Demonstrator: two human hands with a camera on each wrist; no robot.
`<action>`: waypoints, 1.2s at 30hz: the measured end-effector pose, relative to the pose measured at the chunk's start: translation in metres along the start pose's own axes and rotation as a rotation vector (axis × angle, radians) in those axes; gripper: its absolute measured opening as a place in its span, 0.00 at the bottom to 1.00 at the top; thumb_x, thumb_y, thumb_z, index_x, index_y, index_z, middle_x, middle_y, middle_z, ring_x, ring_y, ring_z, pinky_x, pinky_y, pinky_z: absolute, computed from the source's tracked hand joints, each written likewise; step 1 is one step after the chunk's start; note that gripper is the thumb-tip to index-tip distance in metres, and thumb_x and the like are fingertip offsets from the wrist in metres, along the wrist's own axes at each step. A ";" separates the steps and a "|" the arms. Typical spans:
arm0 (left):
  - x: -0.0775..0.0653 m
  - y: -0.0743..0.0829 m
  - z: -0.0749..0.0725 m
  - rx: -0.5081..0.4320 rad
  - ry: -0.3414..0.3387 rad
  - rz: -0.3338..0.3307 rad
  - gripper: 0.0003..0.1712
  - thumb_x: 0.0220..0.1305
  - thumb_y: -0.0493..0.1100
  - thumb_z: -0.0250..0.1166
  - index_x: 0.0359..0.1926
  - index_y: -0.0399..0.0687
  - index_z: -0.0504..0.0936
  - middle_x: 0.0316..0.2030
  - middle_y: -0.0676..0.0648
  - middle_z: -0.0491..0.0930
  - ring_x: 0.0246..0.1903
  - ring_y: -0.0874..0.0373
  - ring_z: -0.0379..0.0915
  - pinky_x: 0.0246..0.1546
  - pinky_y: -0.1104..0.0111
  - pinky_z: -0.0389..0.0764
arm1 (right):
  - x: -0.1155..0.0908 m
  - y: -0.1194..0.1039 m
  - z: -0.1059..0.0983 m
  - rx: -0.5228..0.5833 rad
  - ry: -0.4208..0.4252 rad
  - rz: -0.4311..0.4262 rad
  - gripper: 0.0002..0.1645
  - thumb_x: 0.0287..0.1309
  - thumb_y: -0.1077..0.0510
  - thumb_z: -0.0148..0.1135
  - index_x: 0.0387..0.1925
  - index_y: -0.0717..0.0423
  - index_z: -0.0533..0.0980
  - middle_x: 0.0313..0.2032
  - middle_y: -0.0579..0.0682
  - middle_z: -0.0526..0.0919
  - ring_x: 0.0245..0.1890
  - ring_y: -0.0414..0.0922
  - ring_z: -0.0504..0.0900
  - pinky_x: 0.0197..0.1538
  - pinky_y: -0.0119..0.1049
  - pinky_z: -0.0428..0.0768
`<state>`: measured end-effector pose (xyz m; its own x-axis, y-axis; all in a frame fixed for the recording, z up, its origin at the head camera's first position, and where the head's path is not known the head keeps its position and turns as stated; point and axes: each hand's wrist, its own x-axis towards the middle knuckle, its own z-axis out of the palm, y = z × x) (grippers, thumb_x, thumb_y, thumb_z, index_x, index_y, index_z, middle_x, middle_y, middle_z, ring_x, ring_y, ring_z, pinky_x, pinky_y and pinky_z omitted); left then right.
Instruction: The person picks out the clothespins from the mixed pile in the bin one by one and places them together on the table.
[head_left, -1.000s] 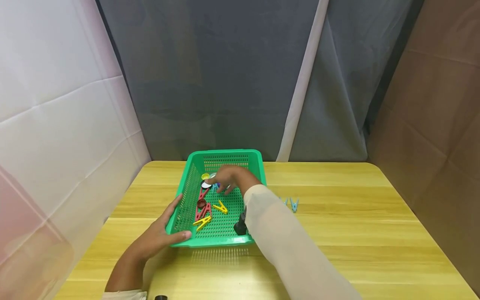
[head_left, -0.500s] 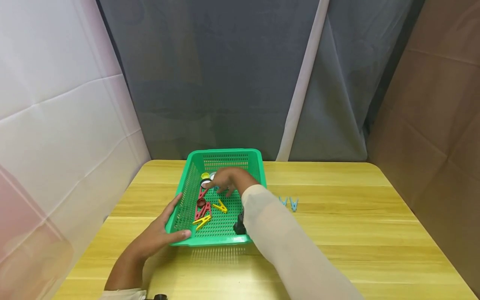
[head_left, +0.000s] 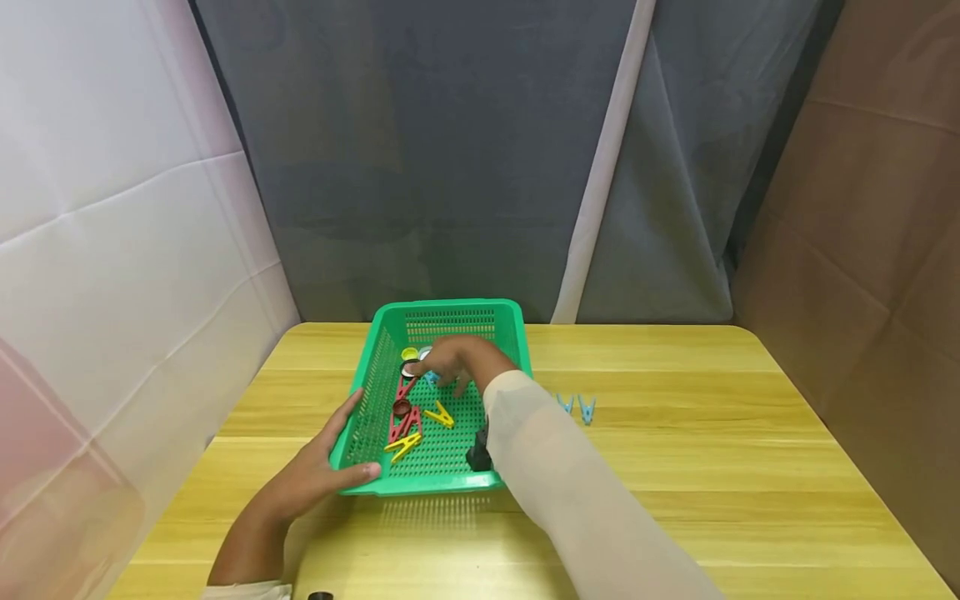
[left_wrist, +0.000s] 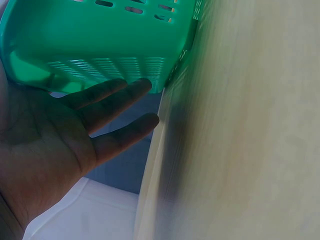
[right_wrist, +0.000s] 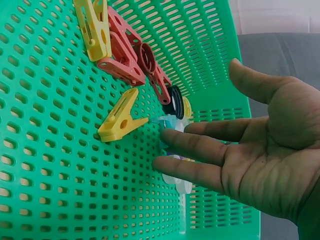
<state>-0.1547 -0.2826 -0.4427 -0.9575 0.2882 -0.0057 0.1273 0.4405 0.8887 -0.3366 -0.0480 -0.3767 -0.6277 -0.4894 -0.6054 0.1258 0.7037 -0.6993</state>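
A green perforated basket (head_left: pixel 435 481) stands on the table. My left hand (head_left: pixel 303 479) rests against its near left corner, thumb on the front rim and fingers along the left side; the left wrist view shows these fingers straight. Reaching inside, my right hand (right_wrist: pixel 280 155) has its fingers extended and its thumb apart, over a light blue clothespin (right_wrist: pixel 167 120) and some pale round caps (right_wrist: pixel 184 187) partly hidden behind the fingers. Close by lie a black ring-shaped cap (right_wrist: pixel 173 102) and a yellow cap (head_left: pixel 409 353). Red clothespins (right_wrist: pixel 120 70) and a brown cap (right_wrist: pixel 146 58) lie along the left.
Two yellow clothespins, one nearer the front (head_left: pixel 405 446) and one mid-basket (head_left: pixel 440 414), lie on the basket floor. A black object (head_left: pixel 478 454) sits by the right sleeve. Light blue clothespins (head_left: pixel 587 409) lie on the table (head_left: pixel 675 450) to the right.
The right forearm has shifted slightly left, so more of the blue clothespins on the table shows. The right fingers move slightly among the caps. The left hand stays at the basket.
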 end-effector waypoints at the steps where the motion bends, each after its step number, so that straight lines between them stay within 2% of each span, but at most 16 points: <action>1: 0.000 0.000 0.000 -0.003 -0.003 -0.002 0.67 0.68 0.48 0.74 0.90 0.65 0.35 0.87 0.27 0.41 0.78 0.20 0.57 0.68 0.30 0.71 | 0.000 0.000 -0.001 -0.002 0.006 0.003 0.54 0.79 0.38 0.61 0.90 0.51 0.46 0.87 0.57 0.57 0.83 0.59 0.67 0.77 0.61 0.74; 6: 0.001 0.000 0.002 0.000 -0.007 -0.010 0.67 0.68 0.48 0.74 0.90 0.66 0.34 0.87 0.28 0.39 0.80 0.19 0.53 0.69 0.26 0.68 | -0.003 0.002 -0.005 0.026 0.070 0.011 0.50 0.80 0.39 0.61 0.88 0.53 0.51 0.85 0.60 0.62 0.81 0.59 0.70 0.77 0.65 0.72; 10: 0.001 0.001 0.002 0.013 0.000 -0.016 0.67 0.68 0.49 0.75 0.90 0.67 0.35 0.87 0.27 0.40 0.80 0.18 0.52 0.69 0.25 0.67 | -0.006 0.002 -0.009 0.046 0.111 0.002 0.52 0.78 0.40 0.64 0.88 0.54 0.52 0.85 0.58 0.62 0.80 0.56 0.72 0.77 0.65 0.73; 14: 0.001 0.002 0.003 0.013 0.002 -0.022 0.67 0.68 0.49 0.75 0.90 0.66 0.35 0.87 0.28 0.40 0.80 0.19 0.52 0.69 0.25 0.67 | -0.006 0.001 -0.014 -0.048 0.130 -0.016 0.49 0.75 0.38 0.68 0.84 0.56 0.61 0.80 0.55 0.72 0.77 0.54 0.75 0.76 0.60 0.76; 18: 0.000 0.002 0.002 0.008 0.003 -0.022 0.67 0.68 0.49 0.75 0.90 0.66 0.35 0.87 0.27 0.41 0.79 0.19 0.54 0.69 0.26 0.67 | -0.005 0.002 -0.018 -0.175 0.150 -0.029 0.40 0.70 0.38 0.73 0.73 0.56 0.76 0.71 0.53 0.83 0.75 0.54 0.77 0.75 0.56 0.77; 20: 0.000 0.001 0.002 0.007 0.003 -0.020 0.68 0.68 0.49 0.75 0.90 0.66 0.35 0.87 0.27 0.42 0.79 0.19 0.54 0.69 0.25 0.67 | -0.005 0.003 -0.019 -0.164 0.164 -0.040 0.38 0.68 0.42 0.76 0.71 0.56 0.79 0.72 0.53 0.81 0.76 0.55 0.76 0.76 0.55 0.77; 26: 0.000 0.000 0.002 0.010 0.007 -0.020 0.67 0.68 0.50 0.75 0.90 0.68 0.35 0.87 0.27 0.41 0.80 0.18 0.52 0.69 0.22 0.65 | -0.007 0.004 -0.019 -0.113 0.241 -0.115 0.39 0.66 0.55 0.79 0.75 0.59 0.75 0.81 0.55 0.70 0.76 0.59 0.76 0.77 0.51 0.76; 31: 0.000 0.001 0.003 0.014 0.003 -0.031 0.67 0.68 0.51 0.75 0.90 0.68 0.35 0.87 0.27 0.41 0.80 0.18 0.51 0.68 0.22 0.65 | -0.010 0.006 -0.017 -0.046 0.307 -0.126 0.34 0.62 0.59 0.81 0.68 0.54 0.81 0.80 0.55 0.70 0.80 0.59 0.69 0.79 0.54 0.73; 36: 0.002 0.000 0.003 0.007 -0.002 -0.024 0.67 0.68 0.51 0.74 0.90 0.68 0.35 0.86 0.26 0.43 0.79 0.19 0.55 0.69 0.25 0.68 | -0.013 0.008 -0.017 0.000 0.332 -0.180 0.36 0.57 0.60 0.85 0.67 0.56 0.82 0.78 0.57 0.72 0.81 0.60 0.68 0.79 0.56 0.73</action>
<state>-0.1554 -0.2794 -0.4438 -0.9599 0.2790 -0.0277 0.1063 0.4535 0.8849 -0.3402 -0.0270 -0.3683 -0.8544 -0.4118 -0.3169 -0.0091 0.6218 -0.7832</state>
